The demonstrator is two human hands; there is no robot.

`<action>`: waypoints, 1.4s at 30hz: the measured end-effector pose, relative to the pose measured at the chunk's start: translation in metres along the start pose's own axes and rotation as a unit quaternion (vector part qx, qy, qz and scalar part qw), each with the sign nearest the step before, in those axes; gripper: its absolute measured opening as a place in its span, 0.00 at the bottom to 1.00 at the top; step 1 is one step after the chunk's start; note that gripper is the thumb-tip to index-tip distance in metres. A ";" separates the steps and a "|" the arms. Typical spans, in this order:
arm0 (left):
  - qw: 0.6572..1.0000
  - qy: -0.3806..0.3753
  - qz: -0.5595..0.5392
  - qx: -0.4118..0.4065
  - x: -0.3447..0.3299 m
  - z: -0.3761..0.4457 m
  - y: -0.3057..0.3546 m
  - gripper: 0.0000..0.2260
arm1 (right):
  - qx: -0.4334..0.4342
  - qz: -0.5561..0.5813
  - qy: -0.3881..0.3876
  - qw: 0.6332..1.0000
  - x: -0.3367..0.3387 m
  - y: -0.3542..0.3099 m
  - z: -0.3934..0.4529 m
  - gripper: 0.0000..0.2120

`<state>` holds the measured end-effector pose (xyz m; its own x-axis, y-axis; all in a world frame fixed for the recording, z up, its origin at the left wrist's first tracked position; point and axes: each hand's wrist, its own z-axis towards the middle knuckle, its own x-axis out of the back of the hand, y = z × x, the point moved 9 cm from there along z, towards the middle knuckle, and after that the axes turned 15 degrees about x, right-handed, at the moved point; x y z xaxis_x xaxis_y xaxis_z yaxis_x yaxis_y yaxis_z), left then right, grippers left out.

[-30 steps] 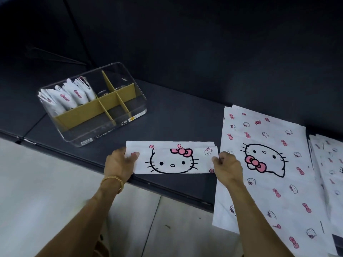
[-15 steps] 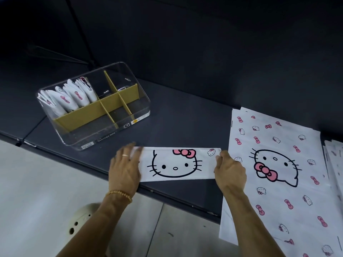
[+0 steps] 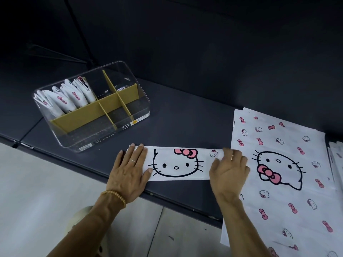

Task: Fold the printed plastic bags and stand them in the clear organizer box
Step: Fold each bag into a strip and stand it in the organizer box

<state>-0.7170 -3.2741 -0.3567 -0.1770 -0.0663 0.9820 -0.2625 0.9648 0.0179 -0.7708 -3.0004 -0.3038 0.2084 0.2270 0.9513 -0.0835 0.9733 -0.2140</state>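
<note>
A white plastic bag printed with a cat face and pink bow (image 3: pixel 178 165) lies folded into a long strip near the front edge of the dark table (image 3: pixel 185 119). My left hand (image 3: pixel 130 173) presses flat on the strip's left end, fingers straight. My right hand (image 3: pixel 229 170) rests on the strip's right end, fingers spread over it. The clear organizer box (image 3: pixel 96 108) with tan dividers stands at the back left. Several folded bags (image 3: pixel 66 97) stand upright in its rear left compartment.
A stack of flat, unfolded printed bags (image 3: pixel 282 173) lies to the right and hangs over the table's front edge. More bags (image 3: pixel 336 160) show at the far right. Pale floor lies below the table edge. A dark wall rises behind.
Both hands went from gripping the strip's ends to lying flat on top of it. The strip is narrower than a second ago, one more fold down.
</note>
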 end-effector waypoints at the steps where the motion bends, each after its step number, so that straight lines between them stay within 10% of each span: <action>1: 1.000 -0.001 0.001 0.002 0.003 0.002 0.000 0.36 | 0.048 -0.003 0.015 0.999 0.001 -0.019 -0.003 0.15; 7: 1.000 -0.001 0.029 -0.001 0.014 0.006 0.003 0.31 | 0.311 0.053 -0.137 0.939 -0.055 -0.136 -0.047 0.22; 23: 1.000 0.000 0.016 0.020 0.007 0.006 0.001 0.30 | 0.098 -0.092 -0.253 0.958 -0.050 0.004 -0.012 0.33; 28: 0.998 0.014 0.052 0.039 0.014 -0.008 -0.004 0.26 | 0.236 -0.013 -0.103 0.966 -0.015 -0.085 -0.038 0.19; 36: 0.998 -0.041 0.036 -0.015 0.001 -0.077 -0.027 0.37 | 0.258 0.058 -0.178 0.948 -0.039 -0.109 -0.087 0.22; 42: 0.999 0.020 -0.020 -0.035 0.025 -0.080 -0.022 0.22 | 0.289 0.068 -0.183 0.937 -0.028 -0.119 -0.094 0.23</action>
<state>-0.6395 -3.2762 -0.3174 -0.1294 -0.0969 0.9868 -0.2016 0.9770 0.0695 -0.6750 -3.1191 -0.3261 -0.1812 0.2168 0.9593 -0.6218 0.7305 -0.2825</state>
